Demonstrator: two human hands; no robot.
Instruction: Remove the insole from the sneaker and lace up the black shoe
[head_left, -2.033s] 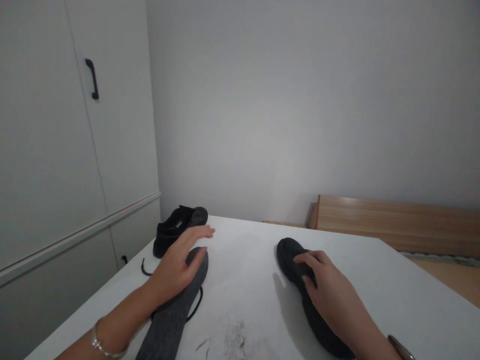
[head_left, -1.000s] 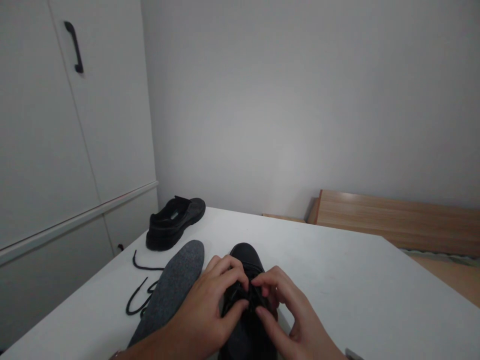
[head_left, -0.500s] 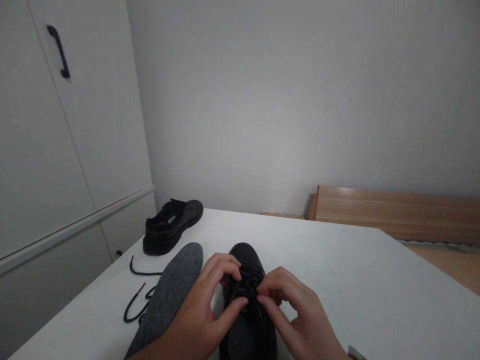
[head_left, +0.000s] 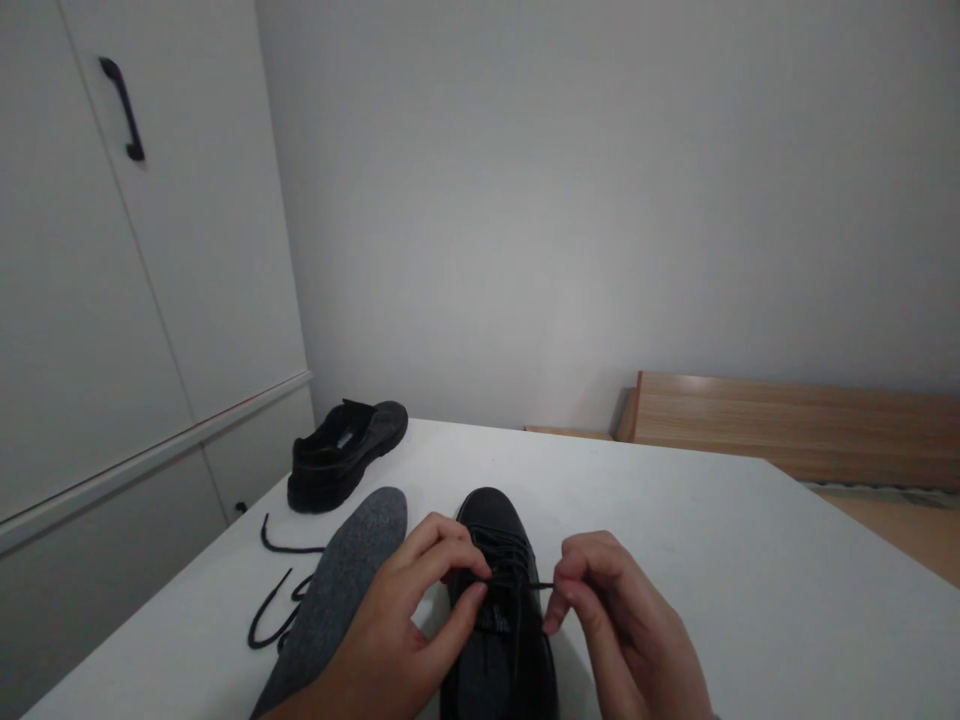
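Black lace-up shoe [head_left: 499, 620] stands on the white table [head_left: 712, 560]; left hand [head_left: 405, 625] and right hand [head_left: 626, 630] both pinch its shoelace [head_left: 536, 585]. Grey insole [head_left: 341, 590] lies beside.

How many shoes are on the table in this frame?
2. One black shoe lies between the left hand and right hand; the other shoe sits at the table's far left corner.

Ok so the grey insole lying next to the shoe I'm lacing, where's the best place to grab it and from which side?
Probably the rounded toe end of the grey insole. It lies flat on the table, and that far end is bare, while the left hand covers the near part. Come from above and the left, pinching its thin edge, away from the black shoe and the loose lace.
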